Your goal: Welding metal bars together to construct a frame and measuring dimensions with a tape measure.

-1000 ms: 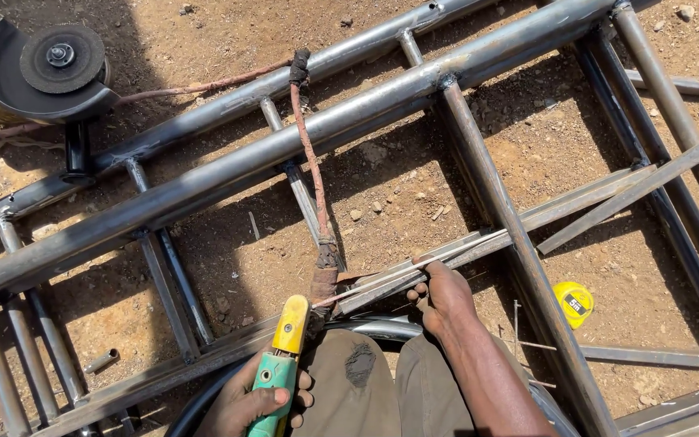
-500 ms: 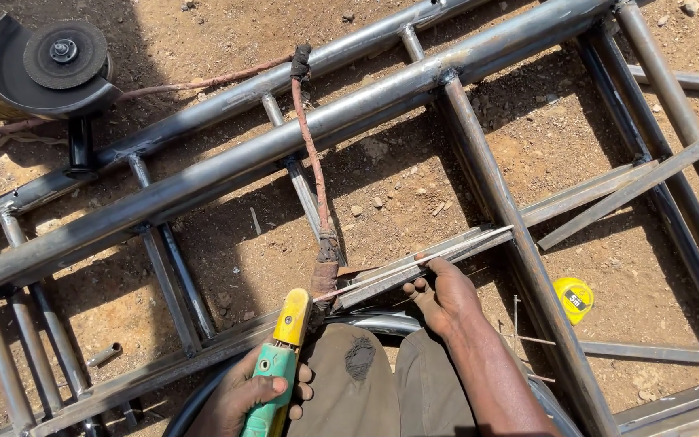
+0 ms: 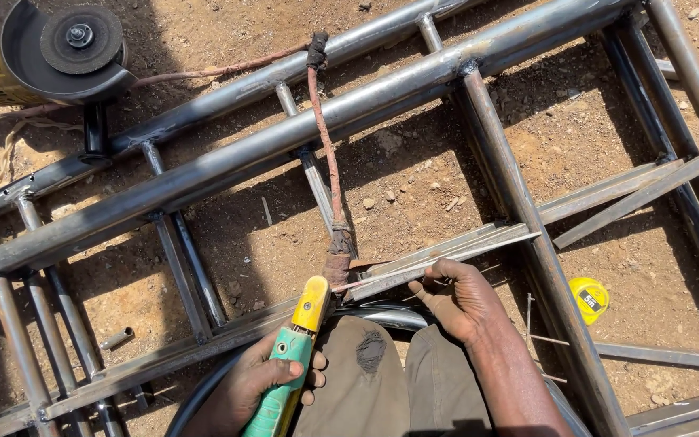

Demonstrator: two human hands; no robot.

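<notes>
My left hand (image 3: 262, 380) grips a green and yellow welding electrode holder (image 3: 293, 356) at the bottom, its tip pointing up toward a reddish cable (image 3: 327, 154) with a taped end. A thin rod runs from the holder's tip to the right. My right hand (image 3: 461, 298) rests on the near end of an angle-iron strip (image 3: 446, 251), fingers bent over its edge. The strip lies across a welded steel tube frame (image 3: 285, 133) on bare dirt. My knees in dusty trousers (image 3: 398, 380) sit between the hands.
An angle grinder (image 3: 62, 48) with a yellow body lies on the frame at top left. A yellow tape measure (image 3: 589, 298) lies on the dirt to the right. A short pipe piece (image 3: 115, 338) is at lower left. Loose strips lie at the right.
My right hand has shifted slightly along the angle-iron strip. The view has drifted a little; the left hand keeps its hold on the holder.
</notes>
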